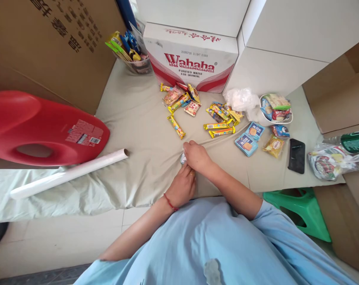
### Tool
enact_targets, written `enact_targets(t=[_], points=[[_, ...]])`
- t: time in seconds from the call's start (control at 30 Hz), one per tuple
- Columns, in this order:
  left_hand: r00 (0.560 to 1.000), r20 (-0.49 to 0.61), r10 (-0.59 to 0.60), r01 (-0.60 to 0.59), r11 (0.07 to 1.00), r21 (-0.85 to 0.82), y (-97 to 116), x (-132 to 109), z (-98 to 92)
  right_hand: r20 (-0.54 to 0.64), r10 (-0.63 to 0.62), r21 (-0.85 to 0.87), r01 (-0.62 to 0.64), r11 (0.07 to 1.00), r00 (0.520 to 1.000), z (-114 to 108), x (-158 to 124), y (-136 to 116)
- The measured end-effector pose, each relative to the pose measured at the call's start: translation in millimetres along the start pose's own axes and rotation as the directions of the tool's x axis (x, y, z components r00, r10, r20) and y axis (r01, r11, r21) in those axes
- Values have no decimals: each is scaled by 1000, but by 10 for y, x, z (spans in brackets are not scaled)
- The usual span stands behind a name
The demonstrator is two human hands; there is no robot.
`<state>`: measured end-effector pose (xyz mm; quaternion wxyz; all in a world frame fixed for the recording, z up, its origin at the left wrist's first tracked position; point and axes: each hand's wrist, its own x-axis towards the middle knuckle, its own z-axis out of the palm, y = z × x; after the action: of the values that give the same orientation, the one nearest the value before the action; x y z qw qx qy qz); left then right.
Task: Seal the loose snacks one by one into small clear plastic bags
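Observation:
Near the table's front edge, both hands are closed around a small white-and-blue packet (183, 158). My right hand (198, 157) pinches its upper right side, its fingers curled and partly hiding it. Just below, my left hand (183, 185), with a red string on the wrist, grips the packet's lower end. Most of the packet is covered, so its kind does not show. The nearest snack is a yellow-wrapped bar (176, 126), lying beyond my hands. Behind it is a pile of wrapped snacks (179, 102); another group of yellow bars (219, 126) lies to the right.
A Wahaha water carton (194, 59) stands at the back. On the right are blue cracker packs (246, 144), a white tub (276, 120) of snacks, a black phone (297, 155) and a green stool (301, 211) below. A red jug (48, 126) and white roll (69, 174) lie left.

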<state>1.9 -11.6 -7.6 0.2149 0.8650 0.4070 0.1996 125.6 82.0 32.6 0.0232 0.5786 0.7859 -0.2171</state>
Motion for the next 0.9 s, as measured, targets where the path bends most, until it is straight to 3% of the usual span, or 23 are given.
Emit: enact_targets(t=[0.13, 0.23, 0.4, 0.5, 0.57, 0.67, 0.77, 0.9], points=[[986, -145, -77, 80, 997, 14, -84, -361, -182, -68, -43, -26, 41, 999, 997, 170, -154, -61], [973, -177, -146, 150, 989, 6, -221, -543, -297, -137, -119, -70, 110, 991, 983, 247, -234, -125], [957, -228, -181, 194, 980, 36, -347, -591, -408, -114, -81, -84, 72, 994, 990, 248, -304, -141], [952, -256, -170, 187, 982, 41, -340, -544, -442, -127, -69, -26, 66, 997, 990, 157, -451, 39], [948, -270, -168, 186, 982, 41, -347, -517, -451, -211, -33, 77, 51, 996, 977, 34, -611, 300], [948, -270, -170, 189, 981, 48, -396, -492, -442, -357, 136, 305, -23, 952, 924, -272, -908, 920], [956, -242, -164, 183, 981, 58, -457, -460, -424, -379, 387, 524, -150, 839, 840, -671, -1210, 1732], [966, -225, -128, 142, 989, 48, -482, -372, -419, -385, 626, 592, -338, 731, 678, -1083, -1386, 2785]])
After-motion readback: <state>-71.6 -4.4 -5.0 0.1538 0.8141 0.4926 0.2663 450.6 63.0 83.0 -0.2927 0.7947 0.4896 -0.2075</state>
